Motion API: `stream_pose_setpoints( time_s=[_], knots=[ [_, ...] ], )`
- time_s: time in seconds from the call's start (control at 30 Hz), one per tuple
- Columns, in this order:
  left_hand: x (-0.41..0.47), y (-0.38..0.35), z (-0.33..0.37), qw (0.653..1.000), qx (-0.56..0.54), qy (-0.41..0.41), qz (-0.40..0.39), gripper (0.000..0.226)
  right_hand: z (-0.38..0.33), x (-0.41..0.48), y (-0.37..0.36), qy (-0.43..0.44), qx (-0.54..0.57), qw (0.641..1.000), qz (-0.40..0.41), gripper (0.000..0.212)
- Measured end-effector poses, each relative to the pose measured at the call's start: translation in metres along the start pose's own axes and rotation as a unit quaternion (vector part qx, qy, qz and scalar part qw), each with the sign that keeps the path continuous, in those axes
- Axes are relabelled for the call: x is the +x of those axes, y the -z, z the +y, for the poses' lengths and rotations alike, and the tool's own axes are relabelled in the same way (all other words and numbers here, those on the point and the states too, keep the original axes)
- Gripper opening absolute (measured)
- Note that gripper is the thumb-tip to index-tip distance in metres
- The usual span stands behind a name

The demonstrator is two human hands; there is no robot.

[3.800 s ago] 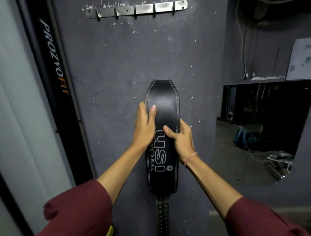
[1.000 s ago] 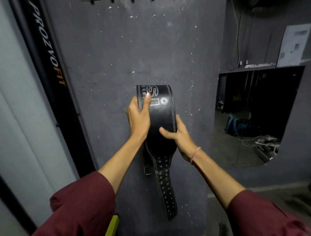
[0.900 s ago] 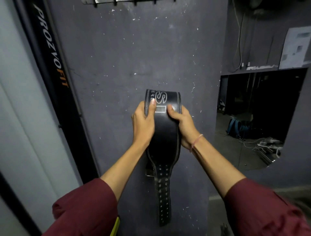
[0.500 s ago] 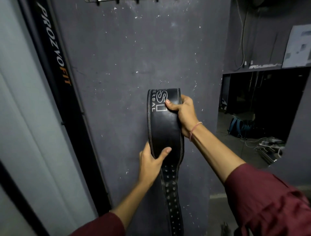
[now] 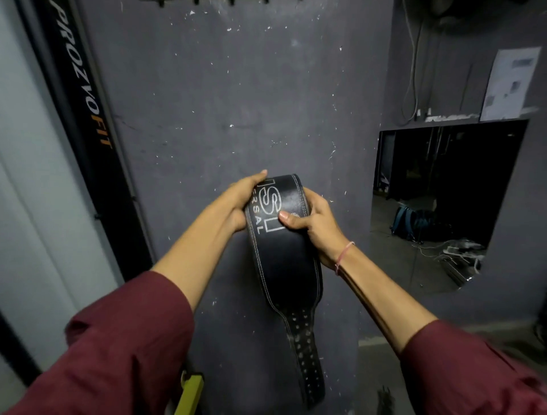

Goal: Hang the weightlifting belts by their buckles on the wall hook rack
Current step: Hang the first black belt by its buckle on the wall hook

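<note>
From the head view, a dark grey wall (image 5: 236,103) flecked with white chips is seen straight ahead, and only the lower tips of the hook rack (image 5: 195,2) are caught at the top edge, well above the hands. A black upright panel (image 5: 85,97) lettered "PROZVOFIT" is set at the left of the wall. At the right a dark opening (image 5: 461,166) is cut into the side wall, with a blue bag (image 5: 411,222) on the floor inside it; a sheet of paper (image 5: 510,83) and hanging cables (image 5: 413,74) are fixed above. Something yellow (image 5: 191,394) is partly hidden below the left sleeve (image 5: 124,349). The belt (image 5: 287,266) is held in front of the wall, between both hands. It is black leather with pale stitching and white lettering, folded over at the top, and its narrow punched end is left hanging down. The buckle cannot be seen. The left hand (image 5: 239,201) is curled round the belt's left edge at the fold. The right hand (image 5: 318,228) is wrapped round the right edge, thumb pressed on the front.
</note>
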State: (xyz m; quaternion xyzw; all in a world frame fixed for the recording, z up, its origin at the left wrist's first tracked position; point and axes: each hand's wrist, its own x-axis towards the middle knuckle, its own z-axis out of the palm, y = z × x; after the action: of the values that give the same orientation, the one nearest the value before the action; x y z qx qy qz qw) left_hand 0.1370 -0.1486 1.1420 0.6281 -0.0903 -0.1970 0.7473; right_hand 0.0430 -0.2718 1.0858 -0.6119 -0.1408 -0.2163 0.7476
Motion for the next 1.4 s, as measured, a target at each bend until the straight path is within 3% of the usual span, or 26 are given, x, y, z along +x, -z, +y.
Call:
stream_pose_setpoints(
  time_s=[0.07, 0.23, 0.43, 0.57, 0.73, 1.0, 1.27, 1.4],
  knots=[
    [-0.008, -0.002, 0.002, 0.998, -0.044, 0.032, -0.033, 0.024, 0.002, -0.005, 0.004, -0.008, -0.008, 1.0, 0.0, 0.045],
    [-0.016, -0.016, -0.024, 0.985, -0.121, -0.095, 0.08, 0.011, 0.015, -0.022, 0.022, -0.07, -0.031, 0.996, -0.033, 0.045],
    [-0.02, -0.011, -0.04, 0.971, -0.128, -0.199, 0.034, 0.011, 0.064, -0.066, 0.034, -0.142, -0.054, 0.986, -0.061, 0.037],
    [-0.025, -0.008, -0.048, 0.957, -0.136, -0.253, 0.029, 0.021, 0.049, -0.04, 0.02, -0.073, -0.037, 0.997, 0.003, 0.029],
    [-0.034, -0.011, -0.053, 0.952, -0.137, -0.272, 0.031, 0.022, 0.011, -0.002, -0.001, -0.028, -0.072, 0.997, 0.032, 0.028],
    [-0.037, -0.01, -0.076, 0.959, -0.062, -0.275, 0.003, 0.018, 0.056, -0.076, 0.016, -0.07, -0.061, 0.995, 0.037, 0.042],
    [-0.048, -0.002, -0.092, 0.955, -0.027, -0.294, -0.036, 0.023, -0.003, 0.0, -0.002, -0.017, -0.012, 0.997, 0.08, 0.034],
    [-0.042, 0.006, -0.089, 0.957, 0.074, -0.278, 0.044, 0.026, -0.008, 0.004, -0.01, -0.021, 0.02, 0.996, 0.089, 0.036]
  ],
)
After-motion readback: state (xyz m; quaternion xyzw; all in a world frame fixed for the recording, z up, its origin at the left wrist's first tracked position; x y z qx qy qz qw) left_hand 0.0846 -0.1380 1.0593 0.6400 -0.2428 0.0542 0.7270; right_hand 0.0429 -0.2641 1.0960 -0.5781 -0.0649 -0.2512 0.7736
